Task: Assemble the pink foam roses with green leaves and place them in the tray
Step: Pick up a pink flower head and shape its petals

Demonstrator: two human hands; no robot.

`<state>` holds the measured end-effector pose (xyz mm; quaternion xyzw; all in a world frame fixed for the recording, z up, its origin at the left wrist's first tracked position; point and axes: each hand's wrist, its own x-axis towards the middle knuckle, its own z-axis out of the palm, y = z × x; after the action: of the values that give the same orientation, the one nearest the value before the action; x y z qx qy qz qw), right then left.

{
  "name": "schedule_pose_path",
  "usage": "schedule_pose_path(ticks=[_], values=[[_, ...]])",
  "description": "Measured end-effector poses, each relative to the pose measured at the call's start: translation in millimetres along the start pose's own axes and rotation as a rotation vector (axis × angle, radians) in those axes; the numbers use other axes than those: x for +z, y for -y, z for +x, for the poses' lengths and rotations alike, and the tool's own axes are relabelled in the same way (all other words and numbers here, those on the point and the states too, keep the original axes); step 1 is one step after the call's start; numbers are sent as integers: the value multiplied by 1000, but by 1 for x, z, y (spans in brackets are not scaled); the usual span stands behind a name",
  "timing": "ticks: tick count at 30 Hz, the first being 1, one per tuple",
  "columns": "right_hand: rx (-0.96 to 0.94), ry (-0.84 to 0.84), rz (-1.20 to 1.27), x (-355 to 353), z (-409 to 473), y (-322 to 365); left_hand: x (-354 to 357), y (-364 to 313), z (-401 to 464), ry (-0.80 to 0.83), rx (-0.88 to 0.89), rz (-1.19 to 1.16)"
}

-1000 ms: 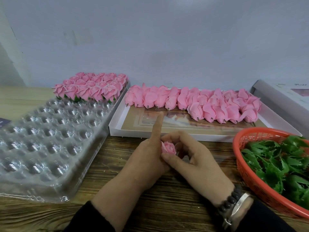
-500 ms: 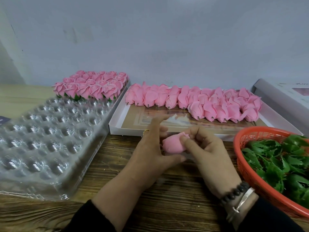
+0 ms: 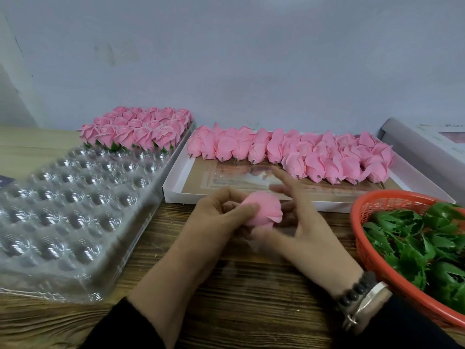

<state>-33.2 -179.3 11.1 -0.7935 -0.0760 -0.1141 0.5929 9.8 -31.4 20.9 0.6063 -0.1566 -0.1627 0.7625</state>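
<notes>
Pink foam rose point(image 3: 261, 209) held above table; finished roses point(image 3: 136, 129) fill tray's point(image 3: 75, 197) far end.

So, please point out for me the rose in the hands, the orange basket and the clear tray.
rose point(image 3: 261, 209), head view, on its pink outer petals.
basket point(image 3: 362, 250), head view, on its orange mesh left wall.
tray point(image 3: 75, 210), head view, on its empty cups.

I see pink foam roses point(image 3: 289, 154) in a white box point(image 3: 173, 182), green leaves point(image 3: 422, 243) in an orange-red mesh basket point(image 3: 362, 205), a clear dimpled tray point(image 3: 63, 210), and brown wood-grain table point(image 3: 251, 298).
</notes>
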Motion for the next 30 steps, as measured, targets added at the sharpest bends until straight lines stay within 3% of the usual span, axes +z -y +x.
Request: schedule_pose_path(ticks=[2,5,11,20,23,25,28,30], values=[[-125,81,-145,1,-1,1,-1,-1,0,14,-86,-101],[-197,59,-156,2,0,1,-2,0,1,35,-115,-103],[-28,-19,128,2,0,3,-6,2,2,64,-87,-57],[71,-33,334,-1,1,3,-13,6,3,76,-70,-34],[69,-92,342,3,2,2,-11,3,2,67,-58,70],[76,-143,321,3,2,-1,-8,-1,1,-28,1,302],[79,-166,272,3,3,-6,5,-8,2,-305,284,611],[58,-152,251,3,3,-5,26,-13,1,-294,450,687]])
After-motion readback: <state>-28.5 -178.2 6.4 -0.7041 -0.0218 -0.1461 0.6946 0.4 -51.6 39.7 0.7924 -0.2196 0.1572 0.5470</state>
